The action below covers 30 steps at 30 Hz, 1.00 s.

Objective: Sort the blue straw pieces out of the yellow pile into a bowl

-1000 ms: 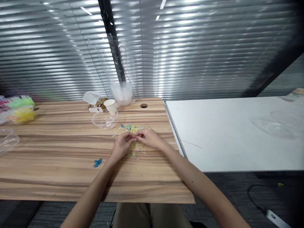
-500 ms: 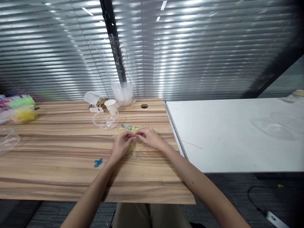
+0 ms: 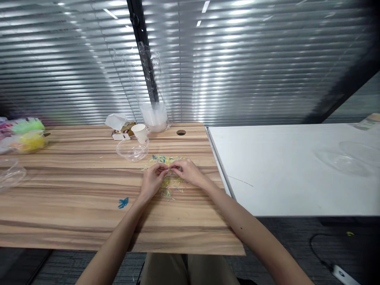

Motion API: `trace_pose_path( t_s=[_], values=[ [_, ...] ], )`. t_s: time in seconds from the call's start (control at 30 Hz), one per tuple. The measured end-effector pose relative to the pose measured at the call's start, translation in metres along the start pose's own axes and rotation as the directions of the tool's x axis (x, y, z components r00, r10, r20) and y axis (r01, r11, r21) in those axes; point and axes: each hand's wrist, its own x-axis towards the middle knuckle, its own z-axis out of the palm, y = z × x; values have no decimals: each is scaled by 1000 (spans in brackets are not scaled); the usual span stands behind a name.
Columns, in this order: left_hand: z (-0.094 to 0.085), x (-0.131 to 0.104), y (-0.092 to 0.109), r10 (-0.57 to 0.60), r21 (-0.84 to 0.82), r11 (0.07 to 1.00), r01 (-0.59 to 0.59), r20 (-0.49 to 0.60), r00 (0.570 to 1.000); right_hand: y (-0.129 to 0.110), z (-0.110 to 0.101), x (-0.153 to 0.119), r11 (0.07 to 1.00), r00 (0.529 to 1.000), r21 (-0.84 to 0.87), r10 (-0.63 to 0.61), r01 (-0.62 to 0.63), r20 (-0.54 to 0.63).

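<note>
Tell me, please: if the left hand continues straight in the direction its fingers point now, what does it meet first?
The left hand points right, at the right hand. Their fingertips already meet over the pile of yellow and blue strips, so it would likely meet those fingers first.

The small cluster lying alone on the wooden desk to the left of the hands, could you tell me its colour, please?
Blue; the small cluster shows in the head view.

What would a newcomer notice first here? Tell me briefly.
Both hands, the left hand and right hand, meet fingertip to fingertip over a scattered pile of yellow and blue strips at the middle of the wooden table. A small blue bundle lies apart, nearer the left forearm.
</note>
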Motion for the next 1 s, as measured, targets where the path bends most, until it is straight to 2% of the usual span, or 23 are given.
trace_pose_path(
  t_s=[0.6,1.0],
  values=[
    [1,-2,6,31,31,999,-31,4,1000,-2,0,1,998,999,-58,18,-17,27],
    [1,-3,8,29,38,999,-29,-4,1000,-3,-1,1,1000,1000,-22,4,-3,29]
  ],
)
